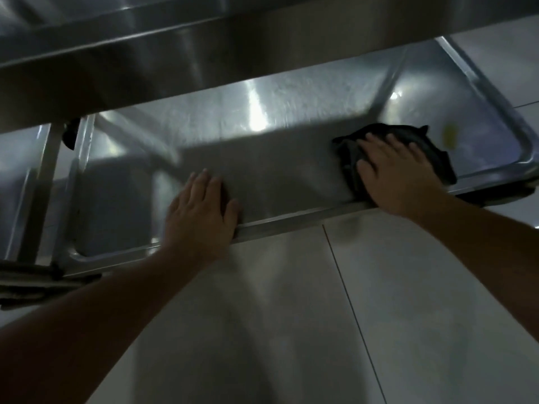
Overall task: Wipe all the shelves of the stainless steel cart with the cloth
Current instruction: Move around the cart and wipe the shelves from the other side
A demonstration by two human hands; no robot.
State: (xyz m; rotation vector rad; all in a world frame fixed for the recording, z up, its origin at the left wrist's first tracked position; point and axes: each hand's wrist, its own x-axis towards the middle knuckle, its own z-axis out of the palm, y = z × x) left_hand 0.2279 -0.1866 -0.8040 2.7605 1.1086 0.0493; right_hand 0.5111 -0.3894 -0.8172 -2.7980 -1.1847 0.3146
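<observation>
From my head view, my right hand (pixel 399 170) lies flat, fingers spread, pressing the dark cloth (pixel 431 147) onto the lower shelf (pixel 277 158) of the steel cart, near its right end. My left hand (pixel 201 208) rests open on the shelf's raised front rim, holding nothing, well apart from the cloth. Bare shelf stretches between my hands. The upper shelf (pixel 175 53) overhangs close above. A yellowish smudge (pixel 450 135) sits just right of the cloth. Tiled floor (pixel 291 316) lies below.
</observation>
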